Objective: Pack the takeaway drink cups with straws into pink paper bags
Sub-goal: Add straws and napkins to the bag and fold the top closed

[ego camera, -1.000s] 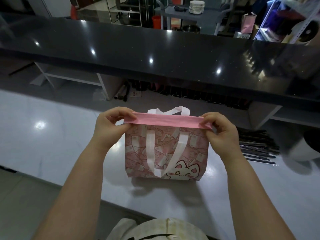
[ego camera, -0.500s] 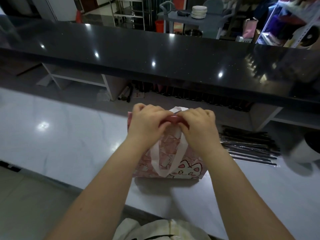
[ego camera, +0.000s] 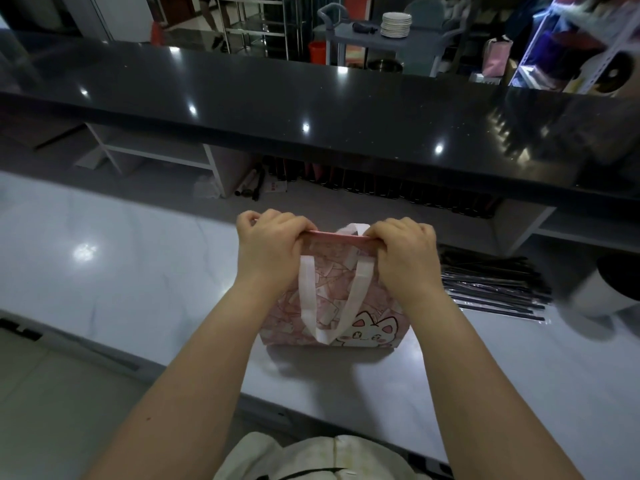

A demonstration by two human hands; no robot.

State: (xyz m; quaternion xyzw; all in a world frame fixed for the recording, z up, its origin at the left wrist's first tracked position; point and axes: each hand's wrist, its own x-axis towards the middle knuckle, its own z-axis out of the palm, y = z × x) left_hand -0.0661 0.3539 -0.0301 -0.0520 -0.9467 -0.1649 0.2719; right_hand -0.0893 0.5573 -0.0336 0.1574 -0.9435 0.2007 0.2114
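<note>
The pink paper bag (ego camera: 332, 306) stands upright on the white counter (ego camera: 138, 271). Left hand (ego camera: 270, 251) and right hand (ego camera: 405, 258) pinch its folded top edge — that edge runs left-to-right between them, equally near both.

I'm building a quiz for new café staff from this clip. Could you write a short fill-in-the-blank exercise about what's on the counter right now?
1. Both the left hand and the right hand grip the folded top edge of the ____ paper bag.
2. The cartoon animal printed on the bag's front is a ____.
3. The wrapped black straws lie on the white counter to the bag's ____ side.

Missing words: pink; cat; right
</note>
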